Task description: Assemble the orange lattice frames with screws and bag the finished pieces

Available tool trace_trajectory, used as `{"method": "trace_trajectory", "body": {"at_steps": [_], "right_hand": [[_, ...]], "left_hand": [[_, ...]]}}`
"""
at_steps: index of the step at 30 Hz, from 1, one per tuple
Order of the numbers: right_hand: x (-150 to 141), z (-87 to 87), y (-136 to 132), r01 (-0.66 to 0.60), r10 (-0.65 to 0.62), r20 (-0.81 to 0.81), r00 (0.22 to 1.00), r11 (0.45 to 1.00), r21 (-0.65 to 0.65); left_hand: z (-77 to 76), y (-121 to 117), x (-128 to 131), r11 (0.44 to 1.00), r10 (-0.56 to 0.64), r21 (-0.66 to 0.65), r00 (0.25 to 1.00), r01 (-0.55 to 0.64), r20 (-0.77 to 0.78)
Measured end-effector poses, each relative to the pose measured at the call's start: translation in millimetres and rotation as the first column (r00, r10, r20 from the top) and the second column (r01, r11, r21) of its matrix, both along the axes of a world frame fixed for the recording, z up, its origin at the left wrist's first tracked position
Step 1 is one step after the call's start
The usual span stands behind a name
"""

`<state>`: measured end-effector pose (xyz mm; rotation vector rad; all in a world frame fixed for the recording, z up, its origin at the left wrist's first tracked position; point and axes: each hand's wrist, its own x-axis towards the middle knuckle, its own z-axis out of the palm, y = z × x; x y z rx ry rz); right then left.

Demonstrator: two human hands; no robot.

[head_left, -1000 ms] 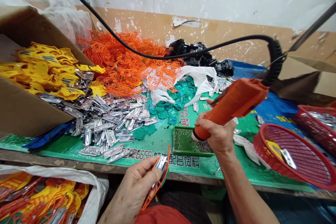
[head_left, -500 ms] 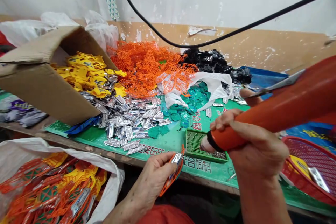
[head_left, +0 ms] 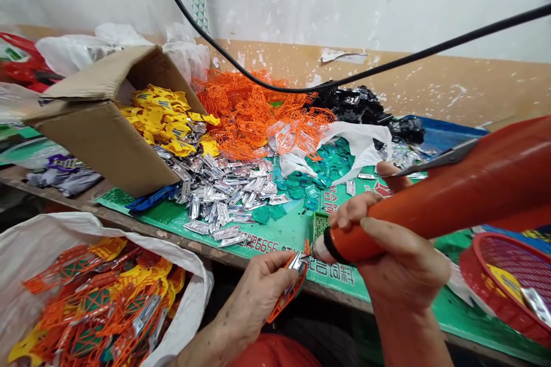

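My left hand [head_left: 258, 292] is closed on an orange plastic frame with a silver metal plate on it [head_left: 291, 284], held just below the table's front edge. My right hand [head_left: 387, 252] is wrapped round an orange electric screwdriver [head_left: 447, 195], whose tip meets the silver plate on the frame. A black cable [head_left: 301, 87] runs from the screwdriver up across the view. Behind the tip, a small green screw tray [head_left: 319, 222] lies on the green mat [head_left: 284, 229], mostly hidden by my right hand.
A pile of silver plates [head_left: 224, 195], teal pieces [head_left: 318, 175], orange frames [head_left: 249, 109] and black parts [head_left: 365, 106] cover the table. A cardboard box [head_left: 99, 132] holds yellow parts. A white bag [head_left: 86, 292] of finished pieces sits lower left. A red basket [head_left: 508, 281] stands at right.
The screwdriver tip has moved from the green screw tray down and left to the piece in my left hand. The view has shifted left and down.
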<state>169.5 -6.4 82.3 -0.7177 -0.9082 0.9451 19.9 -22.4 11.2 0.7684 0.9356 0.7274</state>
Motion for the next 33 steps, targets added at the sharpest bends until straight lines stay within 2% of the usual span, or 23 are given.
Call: {"method": "trace_trajectory", "body": {"at_steps": [16,26,33], "right_hand": [[0,-6.3,2,0.002,-0.002,-0.042,0.999,1.000,-0.020],[-4,-10.4,-5,0.005,-0.003,0.037,0.999,0.998,-0.057],[-3,-22.7,-9,-0.018,0.025,0.123,0.992,0.999,-0.051]], "left_hand": [[2.1,-2,2,0.996,-0.032,0.079,0.995,0.040,-0.096],[10.1,-5,8,1.000,-0.007,0.003,0.999,0.007,-0.034],[4.7,-9,12,0.998,0.035,-0.044,0.999,-0.034,0.021]]}}
